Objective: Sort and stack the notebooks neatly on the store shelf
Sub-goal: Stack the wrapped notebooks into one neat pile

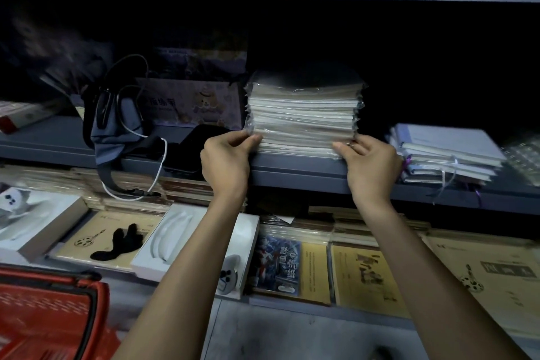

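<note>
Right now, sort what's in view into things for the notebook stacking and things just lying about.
Job: wrapped notebook stack, gripped by left hand and right hand; ribboned notebook pile; shelf.
Lying about: grey bag, white cable, black glove, red basket.

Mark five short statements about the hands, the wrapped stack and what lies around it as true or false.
1. The left hand and right hand hold the notebook stack at its lower front corners. True.
2. The notebook stack lies inside the red basket. False: it is on the shelf, and the basket is at the lower left.
3. The stack's notebooks are in clear plastic wrap. True.
4. The grey bag lies to the right of the stack. False: it is to its left.
5. A smaller notebook pile lies on the shelf to the right of the stack. True.
</note>
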The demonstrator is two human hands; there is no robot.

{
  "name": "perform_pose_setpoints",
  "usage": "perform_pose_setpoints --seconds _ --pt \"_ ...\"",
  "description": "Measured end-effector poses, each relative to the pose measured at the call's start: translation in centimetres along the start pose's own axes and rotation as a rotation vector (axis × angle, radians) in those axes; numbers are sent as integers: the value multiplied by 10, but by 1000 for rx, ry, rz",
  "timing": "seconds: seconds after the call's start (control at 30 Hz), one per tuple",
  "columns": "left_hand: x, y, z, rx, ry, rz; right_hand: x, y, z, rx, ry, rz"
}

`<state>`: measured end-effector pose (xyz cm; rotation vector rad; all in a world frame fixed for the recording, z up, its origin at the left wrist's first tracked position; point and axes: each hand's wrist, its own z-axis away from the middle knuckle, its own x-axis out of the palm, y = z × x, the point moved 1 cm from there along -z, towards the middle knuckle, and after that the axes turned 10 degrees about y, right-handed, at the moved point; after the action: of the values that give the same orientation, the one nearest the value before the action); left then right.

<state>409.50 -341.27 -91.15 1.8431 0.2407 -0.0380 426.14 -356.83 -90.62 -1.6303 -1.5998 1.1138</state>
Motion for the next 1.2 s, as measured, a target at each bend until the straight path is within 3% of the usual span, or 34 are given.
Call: perform_pose_setpoints --seconds 0.23,0.6,0.83,1.2 --pt "-6 0 4 54 -88 -59 -7 -2 1 0 -74 0" --pt "-4 1 -2 43 -17 -110 0 0 -6 90 17 11" --pt "-8 8 7 91 -130 -16 -4 -6 -1 78 -122 -76" --pt "3 -5 -9 97 -114 -59 2 -1 -7 139 -55 -99"
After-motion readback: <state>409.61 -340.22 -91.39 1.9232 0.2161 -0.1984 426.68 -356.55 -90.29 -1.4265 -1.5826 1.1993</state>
